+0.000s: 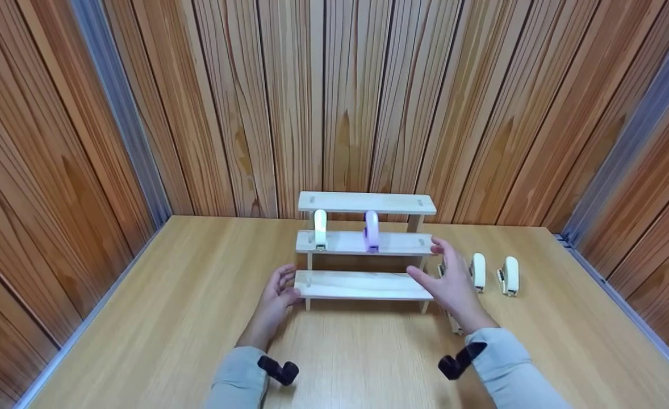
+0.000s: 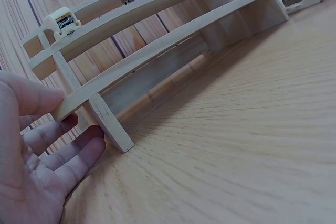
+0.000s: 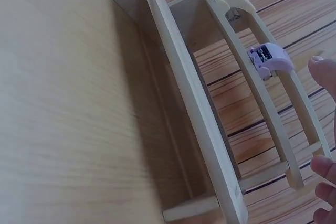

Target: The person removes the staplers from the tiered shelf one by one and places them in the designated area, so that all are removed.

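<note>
A three-tier wooden shelf stand [image 1: 363, 285] stands on the table. On its middle tier sit a cream stapler [image 1: 320, 230] at the left and a purple stapler [image 1: 372, 232] near the centre. My left hand [image 1: 275, 298] pinches the left end of the lowest tier, thumb on the upper side and fingers beneath, as the left wrist view shows. At the stand's right side my right hand [image 1: 454, 287] is spread, thumb over the lowest tier and fingertips by the middle tier's end. It holds nothing and partly hides staplers behind and below it.
Two cream staplers, one near the hand [image 1: 478, 272] and one farther right [image 1: 509, 276], stand on the table [image 1: 158, 318] to the right of the stand. A wood-plank wall [image 1: 346, 96] rises behind the stand, with side walls left and right.
</note>
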{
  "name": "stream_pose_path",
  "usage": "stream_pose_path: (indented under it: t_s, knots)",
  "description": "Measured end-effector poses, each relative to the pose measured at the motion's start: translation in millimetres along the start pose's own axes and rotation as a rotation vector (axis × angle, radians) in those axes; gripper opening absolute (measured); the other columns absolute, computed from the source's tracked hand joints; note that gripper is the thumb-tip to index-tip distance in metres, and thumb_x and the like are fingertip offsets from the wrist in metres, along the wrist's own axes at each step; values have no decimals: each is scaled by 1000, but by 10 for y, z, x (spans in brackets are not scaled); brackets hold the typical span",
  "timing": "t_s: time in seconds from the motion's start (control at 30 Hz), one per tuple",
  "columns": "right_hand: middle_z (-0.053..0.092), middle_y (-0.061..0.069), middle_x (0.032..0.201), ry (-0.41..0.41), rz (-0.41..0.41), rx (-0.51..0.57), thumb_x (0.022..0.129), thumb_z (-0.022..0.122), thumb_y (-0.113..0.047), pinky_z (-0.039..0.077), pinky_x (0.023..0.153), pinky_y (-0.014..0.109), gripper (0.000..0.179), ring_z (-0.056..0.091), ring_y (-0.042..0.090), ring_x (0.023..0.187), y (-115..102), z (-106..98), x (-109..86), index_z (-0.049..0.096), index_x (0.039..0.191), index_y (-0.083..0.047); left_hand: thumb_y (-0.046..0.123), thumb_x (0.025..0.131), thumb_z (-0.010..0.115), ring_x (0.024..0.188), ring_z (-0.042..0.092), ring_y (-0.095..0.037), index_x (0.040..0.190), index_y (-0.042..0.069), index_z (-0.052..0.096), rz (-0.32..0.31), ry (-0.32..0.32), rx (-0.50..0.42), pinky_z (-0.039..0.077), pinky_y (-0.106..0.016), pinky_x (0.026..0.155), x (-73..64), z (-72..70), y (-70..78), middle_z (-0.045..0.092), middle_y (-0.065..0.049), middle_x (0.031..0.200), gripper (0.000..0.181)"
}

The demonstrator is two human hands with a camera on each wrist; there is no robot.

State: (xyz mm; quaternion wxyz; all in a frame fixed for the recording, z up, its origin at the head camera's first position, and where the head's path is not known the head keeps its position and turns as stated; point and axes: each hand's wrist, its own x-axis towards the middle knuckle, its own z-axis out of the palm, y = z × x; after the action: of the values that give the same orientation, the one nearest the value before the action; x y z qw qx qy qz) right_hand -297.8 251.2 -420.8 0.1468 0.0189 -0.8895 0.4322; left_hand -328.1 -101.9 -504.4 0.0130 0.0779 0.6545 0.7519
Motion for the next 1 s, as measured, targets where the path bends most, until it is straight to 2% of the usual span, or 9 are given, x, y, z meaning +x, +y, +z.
stream_pose_path:
  t_s: [0.17,0.4,0.63,0.73,0.87,1.0]
  knots:
    - [44,13,148,-11,12,7,81,77,-58,29,113,59,96,35,36,141,-75,106,74,33,154,-15,-8,94,48,135,44,-37,151,-1,32,-15,1,-7,50,-42,98,5,2,8,41,-23,151,60]
    - [45,10,149,-35,27,41,80,77,-59,28,116,56,97,35,33,142,-139,255,188,33,154,-16,-7,94,48,141,38,-37,152,2,32,-23,14,23,49,-45,103,3,-20,11,36,-22,156,61]
    - [52,7,144,3,-7,-29,79,76,-63,32,113,51,94,39,30,135,-161,395,247,39,152,-16,-6,96,48,143,36,-37,154,4,31,-29,18,29,47,-46,105,-13,-25,27,34,-21,158,61]
    - [55,8,142,29,-32,-63,79,76,-63,22,119,50,93,41,30,135,-167,453,263,42,149,-13,-5,96,48,143,36,-37,154,5,31,-34,16,29,46,-46,106,-15,-20,26,34,-21,158,61]
    - [58,8,141,35,-56,-88,81,78,-58,-1,124,49,89,43,29,138,-200,523,289,43,148,-11,-7,96,47,141,38,-38,153,4,31,-38,15,32,47,-46,105,-14,-10,23,36,-21,157,60]
    - [60,7,139,47,-67,-101,82,79,-53,-5,123,51,83,46,28,136,-228,575,322,47,145,-10,-9,96,46,138,41,-39,152,2,31,-39,13,25,49,-45,102,-10,12,27,37,-22,155,60]
